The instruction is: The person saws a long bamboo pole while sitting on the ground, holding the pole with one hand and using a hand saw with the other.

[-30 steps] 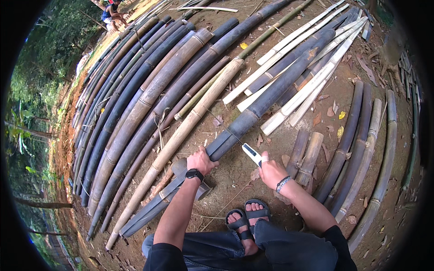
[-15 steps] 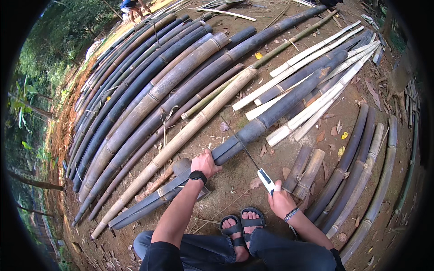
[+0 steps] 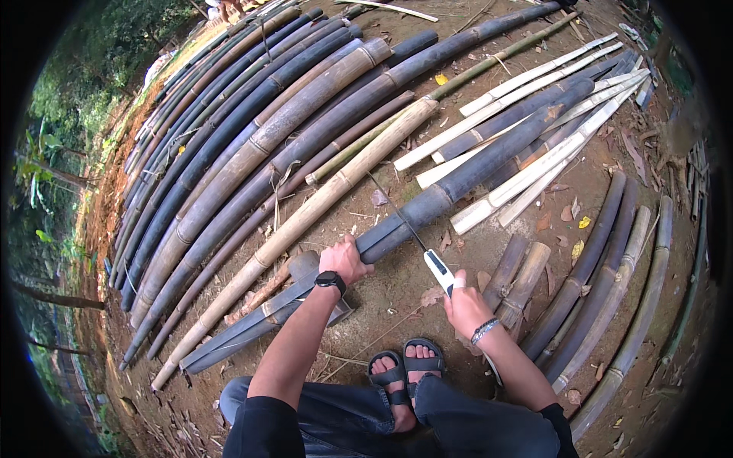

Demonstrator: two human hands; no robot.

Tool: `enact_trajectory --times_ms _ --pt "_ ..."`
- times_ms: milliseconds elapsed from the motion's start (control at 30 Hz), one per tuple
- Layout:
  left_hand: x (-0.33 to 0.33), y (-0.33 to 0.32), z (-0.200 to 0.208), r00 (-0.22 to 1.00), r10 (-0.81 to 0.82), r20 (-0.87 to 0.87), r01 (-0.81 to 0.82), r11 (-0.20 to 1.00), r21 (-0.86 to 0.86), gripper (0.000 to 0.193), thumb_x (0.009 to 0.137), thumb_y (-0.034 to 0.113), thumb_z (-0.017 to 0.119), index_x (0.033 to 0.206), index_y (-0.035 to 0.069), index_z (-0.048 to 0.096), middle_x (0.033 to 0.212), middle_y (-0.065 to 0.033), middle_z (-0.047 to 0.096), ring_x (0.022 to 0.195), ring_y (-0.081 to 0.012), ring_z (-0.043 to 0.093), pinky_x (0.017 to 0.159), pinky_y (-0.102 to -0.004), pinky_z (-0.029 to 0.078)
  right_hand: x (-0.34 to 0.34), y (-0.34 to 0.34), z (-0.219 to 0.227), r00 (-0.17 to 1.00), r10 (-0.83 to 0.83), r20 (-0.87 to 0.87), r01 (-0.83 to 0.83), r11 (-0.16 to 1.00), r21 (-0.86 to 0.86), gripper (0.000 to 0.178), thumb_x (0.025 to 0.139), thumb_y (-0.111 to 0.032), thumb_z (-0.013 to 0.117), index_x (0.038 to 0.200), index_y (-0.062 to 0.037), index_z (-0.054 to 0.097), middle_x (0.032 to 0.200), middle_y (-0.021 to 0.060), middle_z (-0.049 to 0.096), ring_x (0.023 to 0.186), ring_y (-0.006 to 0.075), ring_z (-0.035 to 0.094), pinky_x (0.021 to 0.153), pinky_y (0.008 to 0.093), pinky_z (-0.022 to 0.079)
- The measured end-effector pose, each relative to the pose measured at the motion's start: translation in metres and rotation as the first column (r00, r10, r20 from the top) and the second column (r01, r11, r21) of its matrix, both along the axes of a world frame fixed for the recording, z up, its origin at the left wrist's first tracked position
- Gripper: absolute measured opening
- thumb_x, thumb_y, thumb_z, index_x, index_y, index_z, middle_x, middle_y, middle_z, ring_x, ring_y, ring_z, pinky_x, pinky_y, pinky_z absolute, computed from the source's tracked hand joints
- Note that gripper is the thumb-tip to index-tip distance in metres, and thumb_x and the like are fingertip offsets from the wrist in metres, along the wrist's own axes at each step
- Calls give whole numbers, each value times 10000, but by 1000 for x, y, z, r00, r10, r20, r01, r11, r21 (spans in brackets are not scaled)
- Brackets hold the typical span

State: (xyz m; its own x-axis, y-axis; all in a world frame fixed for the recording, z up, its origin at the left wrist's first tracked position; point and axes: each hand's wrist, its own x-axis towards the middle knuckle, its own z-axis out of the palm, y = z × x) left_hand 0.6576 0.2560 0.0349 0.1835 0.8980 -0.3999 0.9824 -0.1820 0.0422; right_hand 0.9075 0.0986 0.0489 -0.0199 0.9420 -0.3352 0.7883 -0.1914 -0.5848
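Note:
A dark bamboo pole (image 3: pixel 464 180) lies slantwise in front of me, with a lengthwise split along its near part. My left hand (image 3: pixel 345 262) is wrapped over this pole, thumb toward the right. In my right hand (image 3: pixel 467 307) is a hand saw (image 3: pixel 437 269) with a white and black handle, its fingers closed round the grip. The thin saw blade crosses the pole a little beyond my left hand and touches its upper side. How deep the blade sits cannot be made out. Under the pole near my left wrist is a short bamboo piece (image 3: pixel 304 265).
Many long bamboo poles (image 3: pixel 252 153) lie side by side on the left, a pale pole (image 3: pixel 305 217) nearest. Split pale strips (image 3: pixel 527 195) lie at the far right. Short cut pieces (image 3: pixel 527 278) and several curved poles (image 3: pixel 588 286) rest on the right. My sandalled feet (image 3: pixel 405 370) are below.
My right hand has moved up and to the left, pushing the saw farther across the pole. The handle is now closer to the pole. My left hand keeps its hold.

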Motion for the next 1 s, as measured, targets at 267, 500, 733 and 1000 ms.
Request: enact_trajectory --times_ms 267,500,733,1000 --pt "5 4 2 1000 -3 -12 3 1000 3 767 662 517 813 1137 -22 545 964 -238 711 919 -357 708 824 -422 563 -2 29 -8 999 -18 -28 19 999 47 449 916 -115 567 1217 83 300 718 323 631 714 500 648 665 591 521" --pt "7 2 6 999 -14 -30 14 1000 -11 748 654 516 803 1116 -24 568 982 -231 713 940 -345 707 845 -418 560 13 -27 -5 997 -46 -65 45 999 -13 480 920 -117 558 1247 122 300 739 328 636 721 484 659 647 565 531" --pt "3 4 7 999 -11 -33 11 1000 -18 758 660 523 811 1121 -23 559 1045 -250 695 956 -361 699 846 -429 559 8 -31 5 995 -64 -74 60 997 -50 412 924 -119 558 1178 89 310 739 324 636 725 494 648 656 578 520" --pt "-8 5 4 1000 2 -4 -2 1000 -2 732 645 506 827 1087 -17 567 967 -230 713 904 -359 710 819 -426 566 -1 -19 -9 996 -37 -78 36 999 -19 421 917 -105 573 1182 91 311 747 330 637 732 491 654 632 567 529"
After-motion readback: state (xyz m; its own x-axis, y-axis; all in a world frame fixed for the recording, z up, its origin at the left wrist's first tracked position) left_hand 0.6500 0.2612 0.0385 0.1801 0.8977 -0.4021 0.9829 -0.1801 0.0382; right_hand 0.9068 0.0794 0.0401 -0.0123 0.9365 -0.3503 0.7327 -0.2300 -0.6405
